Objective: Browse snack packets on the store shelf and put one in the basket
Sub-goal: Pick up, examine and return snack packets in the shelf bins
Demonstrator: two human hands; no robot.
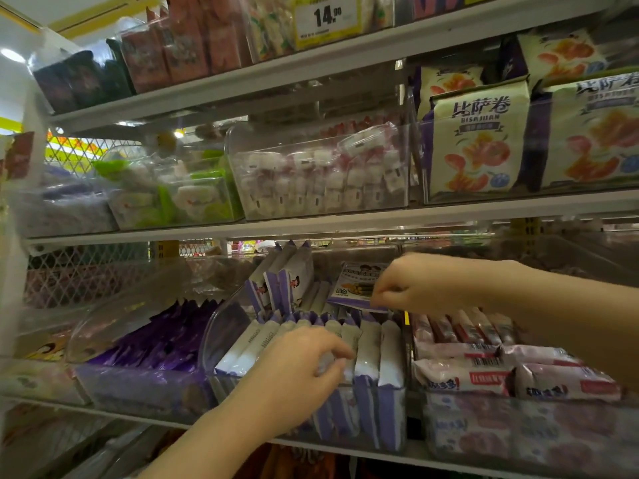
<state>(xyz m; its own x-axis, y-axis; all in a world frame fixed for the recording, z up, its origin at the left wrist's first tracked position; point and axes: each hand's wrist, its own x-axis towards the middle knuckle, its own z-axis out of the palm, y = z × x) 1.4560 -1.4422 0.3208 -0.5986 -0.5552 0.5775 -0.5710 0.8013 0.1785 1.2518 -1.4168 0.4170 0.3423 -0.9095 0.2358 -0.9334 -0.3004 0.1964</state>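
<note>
Well, the big shelf (311,224) had a clear bin (221,326) in the middle, full of purple and white packets (377,344) standing in a row. My right hand (411,288) pinched one packet (356,285), up above the far end. My left hand (297,371) lay bent on the near row; holding or not, I could not tell.

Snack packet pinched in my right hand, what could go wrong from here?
1. The right hand pinches the snack packet only at its edge, so it could slip back into the clear bin.
2. The left hand curls over the upright packets; pulling away may topple the row.
3. The leaning packets behind could fall.
</note>
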